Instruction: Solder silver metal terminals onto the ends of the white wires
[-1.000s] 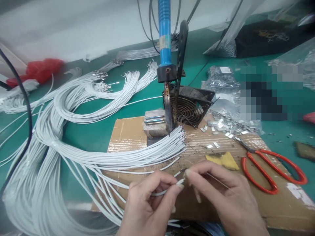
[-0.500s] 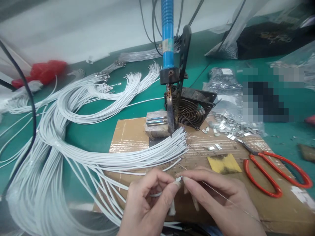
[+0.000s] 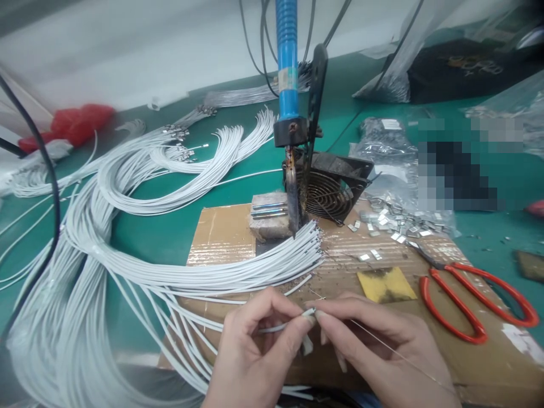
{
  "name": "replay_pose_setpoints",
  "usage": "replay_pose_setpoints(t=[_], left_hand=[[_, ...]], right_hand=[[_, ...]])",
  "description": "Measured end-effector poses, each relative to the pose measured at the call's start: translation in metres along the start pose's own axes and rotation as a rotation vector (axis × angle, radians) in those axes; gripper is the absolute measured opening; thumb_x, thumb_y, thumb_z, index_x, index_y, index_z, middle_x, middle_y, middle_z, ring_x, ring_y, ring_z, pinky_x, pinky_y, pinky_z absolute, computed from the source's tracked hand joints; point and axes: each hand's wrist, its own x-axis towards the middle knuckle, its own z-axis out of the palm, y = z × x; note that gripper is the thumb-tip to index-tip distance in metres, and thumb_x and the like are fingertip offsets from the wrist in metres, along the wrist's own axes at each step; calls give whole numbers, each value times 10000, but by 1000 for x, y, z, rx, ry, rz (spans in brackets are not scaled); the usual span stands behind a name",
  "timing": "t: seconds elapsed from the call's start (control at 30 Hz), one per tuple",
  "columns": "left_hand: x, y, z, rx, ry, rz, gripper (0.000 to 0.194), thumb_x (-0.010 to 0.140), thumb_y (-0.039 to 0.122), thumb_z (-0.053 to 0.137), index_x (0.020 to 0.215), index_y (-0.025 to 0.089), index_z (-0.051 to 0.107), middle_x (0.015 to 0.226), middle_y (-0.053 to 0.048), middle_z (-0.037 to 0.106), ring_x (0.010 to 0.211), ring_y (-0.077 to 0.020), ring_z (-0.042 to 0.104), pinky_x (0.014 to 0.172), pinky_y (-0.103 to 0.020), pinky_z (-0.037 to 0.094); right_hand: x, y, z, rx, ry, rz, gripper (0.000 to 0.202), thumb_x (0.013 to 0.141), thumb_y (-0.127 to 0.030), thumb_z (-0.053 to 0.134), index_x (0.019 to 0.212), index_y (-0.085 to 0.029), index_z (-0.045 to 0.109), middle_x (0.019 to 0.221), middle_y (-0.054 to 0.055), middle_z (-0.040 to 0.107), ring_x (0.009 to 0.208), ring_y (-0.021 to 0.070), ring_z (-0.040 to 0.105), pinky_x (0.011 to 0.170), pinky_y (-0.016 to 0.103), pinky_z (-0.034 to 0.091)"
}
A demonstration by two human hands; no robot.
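Note:
Between thumb and forefinger, my left hand (image 3: 266,348) pinches a white cable (image 3: 274,328) close to its end. The closed fingertips of my right hand (image 3: 378,345) meet the left ones at the cable's small tip, whose details are too small to make out. A thin silvery solder wire (image 3: 393,347) passes through the right hand, its free end poking out above the fingers. Beyond the hands, a soldering iron (image 3: 288,102) with a blue handle is clamped upright, tip down. A bundle of white cables (image 3: 238,269) lies with its ends just below that tip.
Red-handled scissors (image 3: 457,306) and a stained yellow sponge (image 3: 386,284) lie right on the cardboard (image 3: 225,224). Small metal connector pieces (image 3: 397,218) are scattered behind them. A black fan (image 3: 329,192) stands by the iron; more white cables (image 3: 76,317) cover the left side.
Both hands stay together in nearly the same place. The fingers have shifted slightly at the cable tip, and more of the solder wire's free end shows above the right fingers.

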Motion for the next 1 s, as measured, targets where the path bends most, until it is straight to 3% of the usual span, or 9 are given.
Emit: replay_pose_setpoints(t=[0.3,0.47,0.63,0.83,1.0], left_hand=[[1,-2,-1,20,-28,-6,195,788,261,828,663,189,696,602,27,637,592,-119,519,547,-211,412],[-1,-1,-2,-26,-93,-53,214,789,288,840,676,191,686,614,12,661,597,-129,544,552,-216,411],[-1,1,-7,-4,-206,-124,267,802,330,832,678,189,642,616,2,627,593,-134,505,554,-235,348],[0,-5,-24,177,-360,-136,301,897,422,731,722,194,641,592,63,378,571,-127,294,541,-293,169],[5,-7,-27,199,-377,-208,253,856,366,737,723,194,607,613,71,373,545,-106,248,521,-292,139]], right_hand=[[-4,-2,-7,-28,-30,-15,109,873,-279,800,789,-279,869,675,11,733,586,129,668,554,162,530],[-3,8,-10,281,-141,232,185,849,-415,851,806,-239,886,626,8,647,494,75,482,451,155,419],[-4,5,-13,344,-181,402,330,765,-532,895,695,-213,857,574,-1,611,498,58,454,476,156,371],[0,-10,-18,189,-257,481,166,697,-356,858,599,-223,843,504,-19,582,430,52,426,453,189,295],[5,-14,-14,-14,-320,420,90,641,-216,799,557,-218,832,522,-3,585,502,87,432,483,217,292]])
